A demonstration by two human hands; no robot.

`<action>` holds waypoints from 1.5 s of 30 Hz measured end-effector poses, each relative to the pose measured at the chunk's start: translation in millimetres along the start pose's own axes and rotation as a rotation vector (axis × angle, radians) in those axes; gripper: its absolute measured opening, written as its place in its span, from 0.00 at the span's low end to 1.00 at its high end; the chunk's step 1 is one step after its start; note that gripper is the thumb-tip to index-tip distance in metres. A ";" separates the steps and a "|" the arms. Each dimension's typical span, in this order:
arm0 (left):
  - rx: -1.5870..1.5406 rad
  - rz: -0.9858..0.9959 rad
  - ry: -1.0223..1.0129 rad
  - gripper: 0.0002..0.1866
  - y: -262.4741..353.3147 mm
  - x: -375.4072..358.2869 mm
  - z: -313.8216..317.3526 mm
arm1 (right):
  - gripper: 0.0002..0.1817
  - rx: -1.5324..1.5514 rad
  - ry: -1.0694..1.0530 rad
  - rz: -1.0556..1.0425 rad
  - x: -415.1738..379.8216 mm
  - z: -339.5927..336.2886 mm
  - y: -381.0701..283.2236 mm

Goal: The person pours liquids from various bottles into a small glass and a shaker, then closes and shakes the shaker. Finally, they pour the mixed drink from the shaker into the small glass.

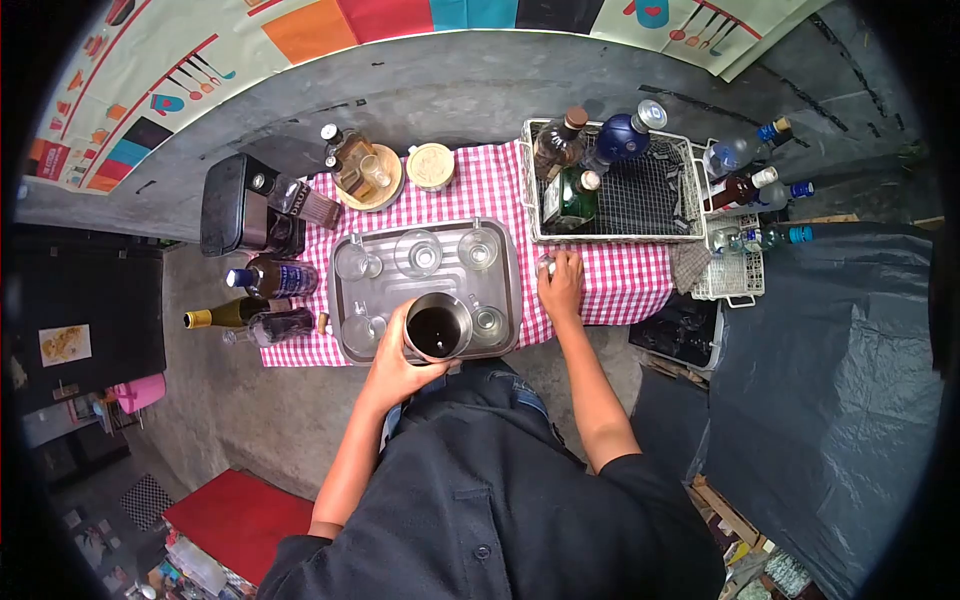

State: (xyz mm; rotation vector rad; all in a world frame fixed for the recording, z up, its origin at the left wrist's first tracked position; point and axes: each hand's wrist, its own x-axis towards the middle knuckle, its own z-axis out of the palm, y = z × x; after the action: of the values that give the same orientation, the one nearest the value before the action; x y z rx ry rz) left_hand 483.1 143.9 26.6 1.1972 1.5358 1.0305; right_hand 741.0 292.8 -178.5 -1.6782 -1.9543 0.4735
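My left hand (pixel 390 362) is closed around a metal cup (pixel 466 345) with dark liquid in it, held above the near edge of the grey tray (pixel 335 290). Several clear glass mugs (pixel 417 253) stand or lie on that tray, one partly hidden behind the cup. To the tray's right, my right hand (pixel 562 285) rests at the checked cloth (pixel 622 283). Its fingers are curled around a small, pale, shiny object (pixel 545 264), mostly covered and too small to name.
A white wire basket (pixel 620 239) with several bottles stands behind my right hand, and more bottles fill a second basket (pixel 728 285). Bottles (pixel 275 277) and a black appliance (pixel 228 205) line the left side. A lidded jar (pixel 431 166) sits at the back.
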 end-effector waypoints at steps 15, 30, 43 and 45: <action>0.044 0.051 -0.031 0.44 11.9 6.8 -4.9 | 0.17 0.270 -0.108 -0.031 4.9 -20.9 9.3; -0.001 0.072 -0.025 0.44 15.0 -3.0 4.3 | 0.19 0.583 -0.130 0.161 3.4 -57.0 -1.6; 0.003 0.130 -0.073 0.45 15.1 1.8 19.9 | 0.32 0.968 -0.195 -0.238 17.0 -167.7 -125.9; 0.007 0.154 -0.065 0.45 18.0 2.5 20.8 | 0.35 1.012 -0.241 -0.286 18.4 -172.9 -134.7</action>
State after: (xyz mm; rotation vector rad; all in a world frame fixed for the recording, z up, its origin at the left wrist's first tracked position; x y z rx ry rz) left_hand 507.0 151.3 38.4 1.3582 1.4153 1.0759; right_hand 732.9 275.9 40.6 -0.7099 -1.5945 1.3114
